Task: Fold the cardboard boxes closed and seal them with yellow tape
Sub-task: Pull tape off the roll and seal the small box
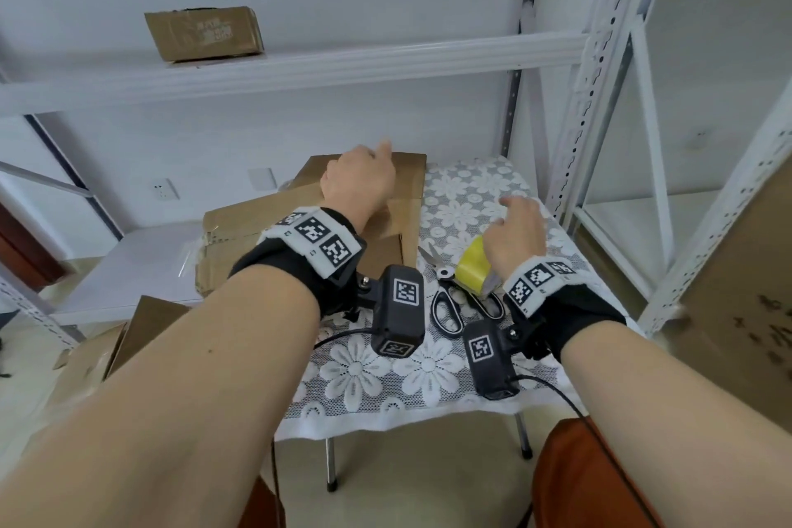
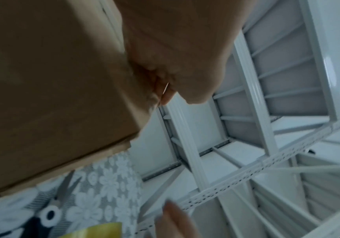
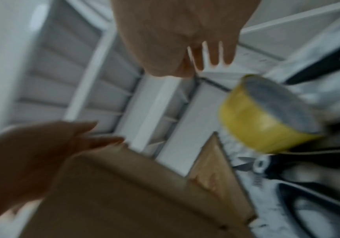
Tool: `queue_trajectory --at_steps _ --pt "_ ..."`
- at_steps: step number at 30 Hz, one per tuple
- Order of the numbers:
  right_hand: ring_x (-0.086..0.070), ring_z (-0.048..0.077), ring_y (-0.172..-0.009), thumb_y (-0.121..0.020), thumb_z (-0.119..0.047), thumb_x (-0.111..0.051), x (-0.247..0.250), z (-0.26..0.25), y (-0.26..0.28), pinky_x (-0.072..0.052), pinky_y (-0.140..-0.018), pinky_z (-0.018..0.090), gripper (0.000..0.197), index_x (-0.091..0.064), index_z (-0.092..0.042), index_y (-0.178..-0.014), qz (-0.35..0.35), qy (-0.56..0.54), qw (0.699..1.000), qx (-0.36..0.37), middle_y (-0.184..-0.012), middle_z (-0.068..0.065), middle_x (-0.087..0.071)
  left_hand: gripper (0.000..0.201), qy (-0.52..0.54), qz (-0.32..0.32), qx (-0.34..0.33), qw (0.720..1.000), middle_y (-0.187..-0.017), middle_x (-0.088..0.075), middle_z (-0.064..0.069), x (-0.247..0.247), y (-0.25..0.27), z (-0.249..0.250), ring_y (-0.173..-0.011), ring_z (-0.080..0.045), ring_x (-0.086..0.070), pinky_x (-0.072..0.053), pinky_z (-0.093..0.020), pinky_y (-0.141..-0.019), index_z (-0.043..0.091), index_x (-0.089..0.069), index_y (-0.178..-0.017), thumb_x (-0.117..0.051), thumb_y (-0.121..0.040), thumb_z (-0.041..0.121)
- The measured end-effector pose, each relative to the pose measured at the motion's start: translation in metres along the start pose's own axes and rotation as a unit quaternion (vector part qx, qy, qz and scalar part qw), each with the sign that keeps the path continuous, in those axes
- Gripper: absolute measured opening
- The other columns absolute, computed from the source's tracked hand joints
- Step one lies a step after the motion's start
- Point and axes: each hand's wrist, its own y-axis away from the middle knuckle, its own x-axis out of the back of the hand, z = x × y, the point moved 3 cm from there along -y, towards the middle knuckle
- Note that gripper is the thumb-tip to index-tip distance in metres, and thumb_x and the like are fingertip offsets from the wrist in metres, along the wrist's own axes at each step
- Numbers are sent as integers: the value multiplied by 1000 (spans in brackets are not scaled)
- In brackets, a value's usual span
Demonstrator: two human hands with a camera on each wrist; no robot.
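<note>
The box (image 1: 343, 223) lay on the desk (image 1: 385, 373), its brown flaps folded over but not yet taped. The left hand (image 1: 358, 180) rested on top of the box near its far edge, fingers laid over the cardboard with one pointing away; it pressed rather than gripped, and held nothing. The right hand (image 1: 516, 234) hovered just right of the box, above the tape (image 1: 471, 268), fingers spread and loose, grasping nothing. The right wrist view was blurred, yet it showed the yellow roll clear of those fingers. The tape sat right of the box and near it, leaning on the scissors (image 1: 454, 296), which lay beside the box's near right corner. A second box (image 1: 205, 34) stood on the shelf (image 1: 300, 69) above and behind the first.

The step in hand looked to be keeping the flaps shut while reaching for the tape. To do it well, the left hand should probably press flat across the seam where the flaps meet, so neither springs up once the right hand leaves. The right hand would do best to take the roll by its outer rim, find the loose end, and start the strip down one side wall of the box, so that it anchors before crossing the seam. Whether the flaps met squarely could not be told, since the left hand covered them.
</note>
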Motion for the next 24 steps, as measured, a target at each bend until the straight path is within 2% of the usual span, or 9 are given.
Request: queue_trajectory --at_steps 2,5,7,10,12,14,17,21,24 --pt "-47 14 -125 -99 -11 -40 -3 -34 15 -38 -101 26 35 -47 -10 -133 -25 -70 991 110 -137 3 -47 53 59 -8 -10 998 -116 -58 -11 9 1 1 -107 -27 -53 -39 -33 -95 1 -56 -119 -21 -105 39" --pt "-45 15 -129 -101 -18 -40 -18 -79 38 -35 -110 32 40 -42 -11 -140 -101 -128 962 221 -142 4 -47 32 47 31 -35 998 -118 -56 -9 23 4 -10 -102 -23 -51 -37 -29 -86 6 -58 -115 -35 -104 26" --pt "-32 16 -139 -101 -22 -42 -37 -94 49 -24 -117 33 52 -25 -11 -149 -209 -130 948 203 -153 4 -32 30 -24 50 -21 998 -133 -47 -13 28 6 -25 -120 -30 -47 -38 -34 -102 13 -59 -123 -48 -96 21" --pt "-21 15 -144 -103 -27 -37 -52 -99 59 -16 -112 22 61 -5 -15 -153 -295 -62 936 180 -159 1 -16 62 -133 55 59 988 -143 -35 -16 41 16 -49 -133 -36 -30 -25 -47 -113 17 -49 -134 -61 -83 50" --pt "-30 18 -139 -104 -26 -33 -49 -99 58 -23 -105 20 55 -11 -15 -153 -297 -57 939 162 -155 2 -25 89 -142 57 103 983 -146 -33 -20 55 22 -66 -136 -39 -29 -20 -50 -115 12 -41 -139 -61 -74 70" --pt "-46 24 -126 -104 -28 -30 -47 -100 57 -35 -101 27 44 -36 -8 -143 -308 -63 940 135 -140 7 -47 99 -124 66 139 980 -146 -34 -21 67 25 -83 -136 -40 -30 -21 -49 -115 8 -37 -140 -60 -71 74" --pt "-53 38 -113 -104 -30 -27 -46 -102 59 -43 -98 44 46 -53 3 -123 -301 -86 944 109 -122 23 -58 97 -89 70 164 980 -143 -38 -21 81 28 -102 -133 -39 -34 -28 -45 -112 6 -35 -140 -61 -73 71" --pt "-57 36 -93 -104 -30 -28 -52 -99 59 -47 -87 41 50 -52 11 -119 -274 -103 953 73 -111 29 -59 91 18 56 154 986 -139 -46 -16 89 29 -120 -126 -34 -46 -42 -38 -97 4 -33 -141 -69 -77 57" --pt "-56 47 -106 -101 -36 -31 -56 -96 57 -43 -97 56 56 -49 14 -120 -275 -133 952 37 -118 34 -56 88 137 29 161 977 -139 -46 -11 98 33 -129 -118 -29 -51 -43 -35 -85 8 -24 -150 -73 -83 37"
